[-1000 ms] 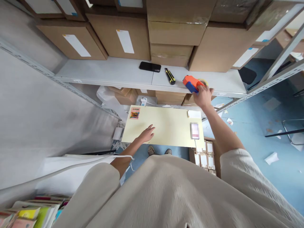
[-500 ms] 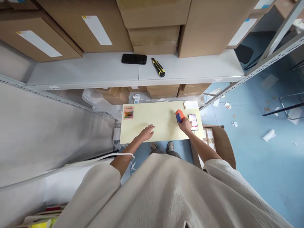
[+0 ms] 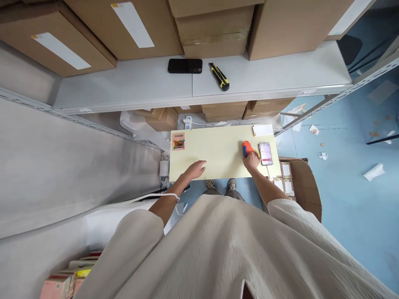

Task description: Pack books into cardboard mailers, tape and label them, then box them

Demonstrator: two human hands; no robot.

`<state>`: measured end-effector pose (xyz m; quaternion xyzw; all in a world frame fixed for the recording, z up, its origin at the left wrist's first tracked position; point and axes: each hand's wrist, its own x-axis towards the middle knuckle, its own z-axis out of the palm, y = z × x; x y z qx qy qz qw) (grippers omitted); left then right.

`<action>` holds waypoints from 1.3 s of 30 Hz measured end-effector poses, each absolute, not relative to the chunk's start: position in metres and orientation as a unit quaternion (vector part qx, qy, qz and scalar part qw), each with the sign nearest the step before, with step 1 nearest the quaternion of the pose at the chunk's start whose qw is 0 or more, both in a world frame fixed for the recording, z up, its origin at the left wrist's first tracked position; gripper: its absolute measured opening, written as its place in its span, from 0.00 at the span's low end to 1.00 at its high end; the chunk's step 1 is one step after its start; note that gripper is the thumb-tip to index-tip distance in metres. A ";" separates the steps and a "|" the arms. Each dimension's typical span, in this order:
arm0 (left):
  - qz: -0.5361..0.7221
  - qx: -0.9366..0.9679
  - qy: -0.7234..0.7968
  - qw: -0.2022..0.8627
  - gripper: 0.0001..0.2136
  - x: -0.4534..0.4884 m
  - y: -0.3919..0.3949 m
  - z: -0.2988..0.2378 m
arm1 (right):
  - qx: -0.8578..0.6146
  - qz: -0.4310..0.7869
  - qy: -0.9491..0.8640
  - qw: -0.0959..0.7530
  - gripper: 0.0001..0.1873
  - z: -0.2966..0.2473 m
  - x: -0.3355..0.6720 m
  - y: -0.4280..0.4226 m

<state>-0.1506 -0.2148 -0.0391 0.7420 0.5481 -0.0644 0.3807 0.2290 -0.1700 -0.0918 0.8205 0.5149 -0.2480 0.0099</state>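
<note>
My right hand (image 3: 252, 161) is closed around an orange, blue and yellow hand tool (image 3: 247, 148) whose exact kind I cannot make out. It is over the right part of the pale yellow tabletop (image 3: 215, 145). Just right of that hand lies a phone with a lit screen (image 3: 265, 153). My left hand (image 3: 195, 169) is open and holds nothing, its fingers stretched over the front middle of the tabletop. At the table's left end lies a small pink card with a colourful picture (image 3: 178, 142), and a white slip (image 3: 262, 130) lies at the back right corner.
Above the table's far side runs a grey shelf (image 3: 134, 83) with cardboard boxes (image 3: 215, 37), a black phone (image 3: 185, 66) and a utility knife (image 3: 219, 77). An open carton (image 3: 304, 187) stands right of the table. A white cable (image 3: 146, 195) passes by my left arm.
My view has shifted, so the scene sits further right and higher. The tool in my right hand has turned, showing more of its yellow part. My left hand is slightly further left over the table.
</note>
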 end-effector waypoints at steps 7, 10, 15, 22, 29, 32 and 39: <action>-0.051 0.743 0.549 0.381 0.27 -0.171 -0.204 -0.035 | 0.832 -0.193 0.514 -0.075 0.16 -0.075 0.223 -0.180; -0.035 0.746 0.547 0.378 0.27 -0.182 -0.197 -0.035 | 0.833 -0.164 0.521 -0.091 0.17 -0.061 0.215 -0.182; 0.000 0.753 0.538 0.378 0.26 -0.191 -0.192 -0.038 | 0.804 -0.159 0.570 -0.068 0.23 -0.037 0.192 -0.181; 0.048 0.752 0.545 0.368 0.26 -0.193 -0.206 -0.036 | 0.735 -0.216 0.635 -0.097 0.25 -0.024 0.155 -0.177; 0.086 0.701 0.627 0.328 0.25 -0.212 -0.251 -0.030 | 0.641 -0.249 0.722 -0.076 0.21 -0.020 0.129 -0.164; 0.091 0.671 0.662 0.321 0.26 -0.210 -0.285 -0.029 | 0.597 -0.261 0.756 -0.064 0.19 -0.022 0.122 -0.169; 0.107 0.595 0.724 0.332 0.27 -0.186 -0.388 -0.034 | 0.497 -0.314 0.809 -0.029 0.18 -0.036 0.105 -0.210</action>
